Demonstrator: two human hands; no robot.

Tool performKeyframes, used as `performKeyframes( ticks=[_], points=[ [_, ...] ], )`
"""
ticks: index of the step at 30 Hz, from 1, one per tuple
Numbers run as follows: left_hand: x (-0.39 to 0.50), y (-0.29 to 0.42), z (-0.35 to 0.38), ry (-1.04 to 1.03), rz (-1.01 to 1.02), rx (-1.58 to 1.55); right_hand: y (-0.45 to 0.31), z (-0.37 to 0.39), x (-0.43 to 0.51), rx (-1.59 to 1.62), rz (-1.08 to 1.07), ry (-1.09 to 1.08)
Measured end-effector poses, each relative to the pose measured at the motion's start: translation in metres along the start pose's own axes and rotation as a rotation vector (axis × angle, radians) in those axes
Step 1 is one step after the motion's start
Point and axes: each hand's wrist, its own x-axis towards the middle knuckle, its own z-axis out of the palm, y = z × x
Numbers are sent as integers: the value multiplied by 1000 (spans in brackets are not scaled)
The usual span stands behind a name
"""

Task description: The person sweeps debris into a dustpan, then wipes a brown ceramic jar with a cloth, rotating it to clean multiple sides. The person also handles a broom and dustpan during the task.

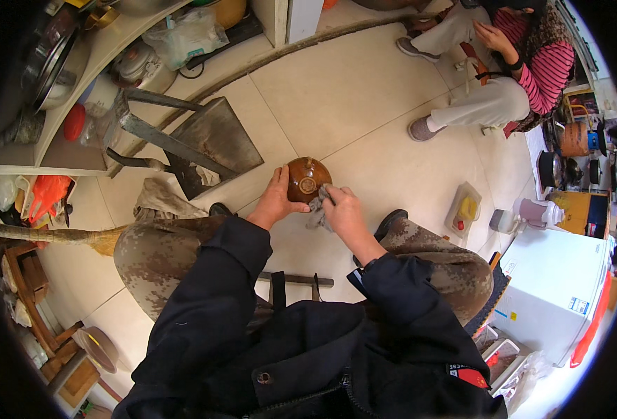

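Between my knees, above the tiled floor, is a round brown glazed ceramic pot [313,173] with a small raised ring and a little lug facing me. My left hand [277,198] grips its left side, the thumb along the lower edge and the fingers around the far side. A crumpled grey rag [319,210] is bunched in my right hand [344,209], pressed against the pot's lower right edge. The palm side of each hand and the underside of the pot are hidden.
A metal dustpan [225,131] lies ahead on the left, near a straw broom [107,240]. Another person [539,78] sits at upper right. A plastic tub [463,209] rests on the floor at right, before a white appliance [549,285]. Shelves [91,68] hold cookware at left.
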Motion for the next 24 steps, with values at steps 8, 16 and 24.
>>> performKeyframes(
  ticks=[8,16,24],
  points=[
    [-1,4,-3,0,1,26,-3,25,2,-222,-166,-13],
    [-3,6,-4,2,-12,60,8,12,4,-349,-406,-55],
    [0,5,-3,18,2,48,0,21,-14,-287,-363,-88]
  ],
)
